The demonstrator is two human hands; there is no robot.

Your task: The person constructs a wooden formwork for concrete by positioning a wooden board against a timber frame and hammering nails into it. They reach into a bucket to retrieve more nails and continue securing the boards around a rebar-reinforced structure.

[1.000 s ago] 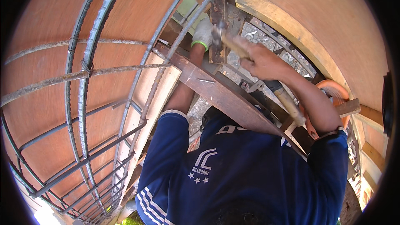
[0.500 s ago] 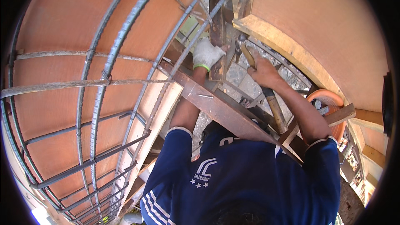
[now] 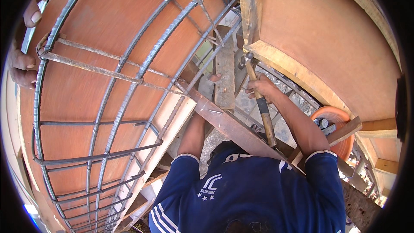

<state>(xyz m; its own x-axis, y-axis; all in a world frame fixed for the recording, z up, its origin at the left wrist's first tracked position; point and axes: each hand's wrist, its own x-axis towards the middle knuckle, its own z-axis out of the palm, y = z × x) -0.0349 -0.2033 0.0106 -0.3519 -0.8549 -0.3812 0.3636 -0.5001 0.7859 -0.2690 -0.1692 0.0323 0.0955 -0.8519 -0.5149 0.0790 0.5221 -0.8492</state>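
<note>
My right hand (image 3: 262, 88) is closed round the wooden handle of a hammer (image 3: 264, 114), whose handle has a dark wrapped band. The metal head points away from me, by the lower corner of the framed panel. Left of it, my left hand (image 3: 208, 87) is at the left edge of a short wooden board (image 3: 225, 75). Its bare thumb tip presses on the board's face, while the other fingers are hidden. A reddish-brown beam (image 3: 228, 125) crosses in front of my chest, over my left forearm, with loose nails lying on it.
Tied steel rebar (image 3: 123, 125) stands before an orange-brown plywood panel (image 3: 69, 99) on the left. Another person's hand (image 3: 23, 67) grips that panel's edge. A timber-framed panel (image 3: 319, 39) rises at right. Below it sit an orange basin (image 3: 343, 146) and a wood offcut (image 3: 345, 131).
The view has shifted, bringing the other person's hand in at the left. My left hand has moved lower along the board, whose broad, paler face now shows. The hammer stands more upright in view.
</note>
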